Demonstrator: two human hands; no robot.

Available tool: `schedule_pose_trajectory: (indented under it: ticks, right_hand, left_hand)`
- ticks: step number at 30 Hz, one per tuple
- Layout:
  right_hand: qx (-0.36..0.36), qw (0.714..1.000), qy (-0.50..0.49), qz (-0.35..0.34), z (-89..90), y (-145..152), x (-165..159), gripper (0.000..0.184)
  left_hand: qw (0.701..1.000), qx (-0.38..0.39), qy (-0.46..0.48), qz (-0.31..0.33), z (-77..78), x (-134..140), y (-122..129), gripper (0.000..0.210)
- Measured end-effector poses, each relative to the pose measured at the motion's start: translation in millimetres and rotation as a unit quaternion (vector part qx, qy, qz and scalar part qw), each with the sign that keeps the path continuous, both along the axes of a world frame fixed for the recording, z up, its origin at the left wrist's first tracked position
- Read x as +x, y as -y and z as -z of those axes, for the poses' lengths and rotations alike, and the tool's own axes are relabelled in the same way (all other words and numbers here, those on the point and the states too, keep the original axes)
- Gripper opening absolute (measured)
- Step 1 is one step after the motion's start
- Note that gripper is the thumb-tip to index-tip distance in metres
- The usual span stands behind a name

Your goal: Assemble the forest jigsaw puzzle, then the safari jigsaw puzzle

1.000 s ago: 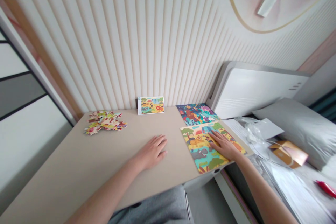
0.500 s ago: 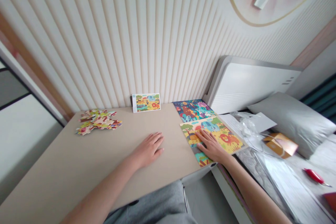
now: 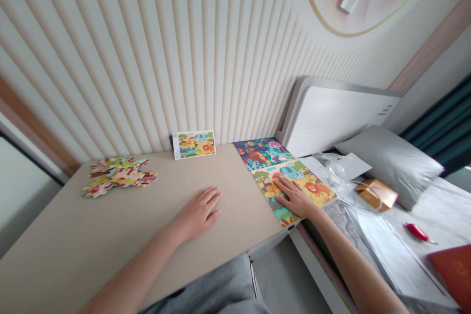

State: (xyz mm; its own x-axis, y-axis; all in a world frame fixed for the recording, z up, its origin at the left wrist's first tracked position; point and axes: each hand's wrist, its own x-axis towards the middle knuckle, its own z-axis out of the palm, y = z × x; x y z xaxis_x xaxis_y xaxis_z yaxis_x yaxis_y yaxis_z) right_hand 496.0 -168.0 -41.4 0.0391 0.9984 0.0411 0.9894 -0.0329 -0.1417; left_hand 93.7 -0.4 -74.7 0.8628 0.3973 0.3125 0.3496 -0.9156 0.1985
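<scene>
My left hand (image 3: 196,213) lies flat on the beige table (image 3: 221,233), fingers stretched out and holding nothing. My right hand (image 3: 294,198) rests open on a yellow picture sheet with a lion, an elephant and trees (image 3: 314,184), covering part of its left side. Behind that sheet, and touching it, is a dark blue picture sheet with animals (image 3: 263,152). A small picture card (image 3: 195,144) with the same lion scene leans upright against the wall. At the table's far left sits a loose heap of jigsaw puzzle pieces (image 3: 119,175).
A ribbed cream wall (image 3: 147,59) borders the table's back. To the right is a bed with a white headboard (image 3: 331,113), a grey pillow (image 3: 393,162), clear plastic wrapping (image 3: 338,171), an orange box (image 3: 377,195), papers (image 3: 397,250), a red-handled tool (image 3: 417,232) and a red booklet (image 3: 454,270).
The view has turned slightly to the right, so everything sits further left in it. Both hands stay flat in the same places on the table and the yellow sheet.
</scene>
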Motion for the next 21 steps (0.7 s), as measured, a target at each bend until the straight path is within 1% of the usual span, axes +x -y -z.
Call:
schedule_pose_trajectory:
  ticks: [7,11,16,21]
  right_hand:
    - [-0.003,1.000,0.004,0.004,2.1,1.6,-3.6,0.069]
    - [0.001,1.000,0.010,0.008,4.2,1.9,-7.7,0.068]
    - [0.003,1.000,0.013,0.014,7.4,1.2,-10.3,0.068]
    - [0.002,1.000,0.015,0.005,7.1,0.2,-13.3,0.068]
  left_hand:
    - [1.000,0.002,-0.026,-0.003,-2.6,1.4,0.9,0.055]
    - [1.000,0.002,-0.025,-0.003,-3.6,1.2,1.4,0.054]
    - [1.000,0.000,-0.017,-0.004,-1.7,1.0,0.9,0.054]
    - [1.000,0.003,-0.020,-0.005,0.6,1.0,-0.3,0.054]
